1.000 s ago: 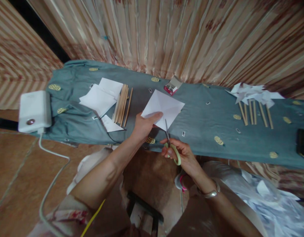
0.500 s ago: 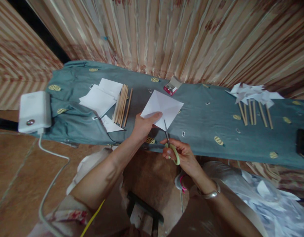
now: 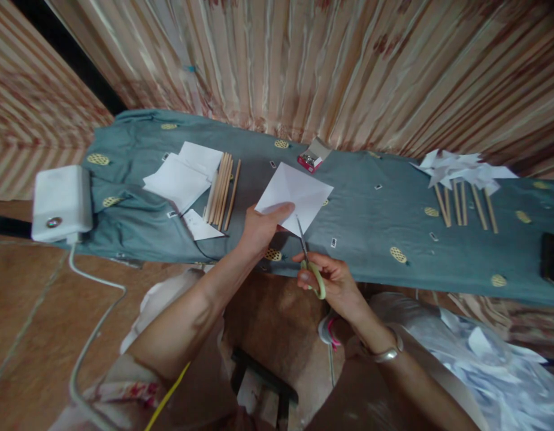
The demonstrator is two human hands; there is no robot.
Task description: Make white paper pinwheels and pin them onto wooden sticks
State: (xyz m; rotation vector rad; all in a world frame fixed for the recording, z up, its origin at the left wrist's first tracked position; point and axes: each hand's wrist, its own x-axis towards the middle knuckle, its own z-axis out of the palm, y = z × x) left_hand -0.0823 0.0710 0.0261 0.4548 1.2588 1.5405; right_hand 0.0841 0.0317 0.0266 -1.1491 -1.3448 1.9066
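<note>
My left hand (image 3: 263, 224) pinches a white paper square (image 3: 294, 188) by its lower left side, thumb lying on top. Faint creases run across the sheet. My right hand (image 3: 328, 278) grips light green scissors (image 3: 319, 281) by the handles, and their blades reach over the paper's near corner, pointing toward its middle. How far the blades are apart is too fine to tell. A bundle of wooden sticks (image 3: 220, 188) lies left of the paper, beside loose white sheets (image 3: 182, 179). Beyond the paper stands a small open red box (image 3: 311, 158) with shiny bits inside.
Paper pinwheels on sticks (image 3: 465, 173) lie at the right on the green cloth (image 3: 371, 239). A white power bank (image 3: 63, 200) with a cable is at the left end. A dark phone-like object (image 3: 553, 260) sits at the right edge. A plastic bag (image 3: 487, 359) holds white paper pieces.
Almost nothing differs. Both hands, the paper and the scissors keep nearly the same position, with only a tiny shift of the whole view.
</note>
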